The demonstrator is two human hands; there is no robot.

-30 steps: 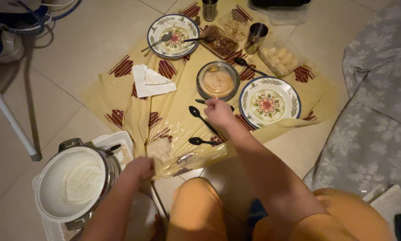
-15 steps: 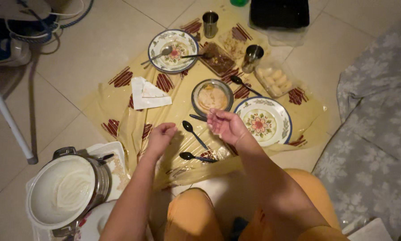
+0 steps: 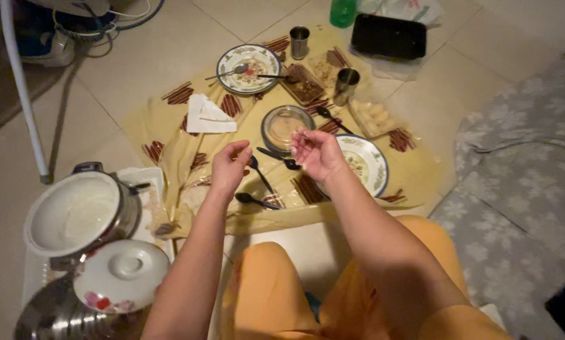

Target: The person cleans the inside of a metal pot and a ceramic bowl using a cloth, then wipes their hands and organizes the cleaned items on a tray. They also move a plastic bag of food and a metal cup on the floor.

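My left hand [image 3: 230, 167] hovers over the yellow plastic sheet [image 3: 169, 135] with its fingers curled in, thumb against the fingertips; nothing shows in it. My right hand [image 3: 314, 153] is raised beside it, palm turned up and fingers loosely apart, and it holds nothing that I can see. Below and between the hands lie three black plastic spoons [image 3: 258, 176]. Just beyond the hands stands a lidded glass bowl [image 3: 286, 125] of beige food. A floral plate [image 3: 369, 165] sits right of my right hand.
A second floral plate [image 3: 250, 62] with a spoon, two steel cups [image 3: 346, 84], food containers [image 3: 306, 85], a white napkin [image 3: 207, 117], a black tray [image 3: 388, 36]. At left, a pot of rice [image 3: 78, 211] and its lid [image 3: 123, 274]. Grey blanket [image 3: 521, 182] right; white stand leg [image 3: 23, 94] left.
My left hand has left the sheet's near edge by the pot and risen next to the right hand. The right hand lifted off the spoons and turned palm up. The view pulled back.
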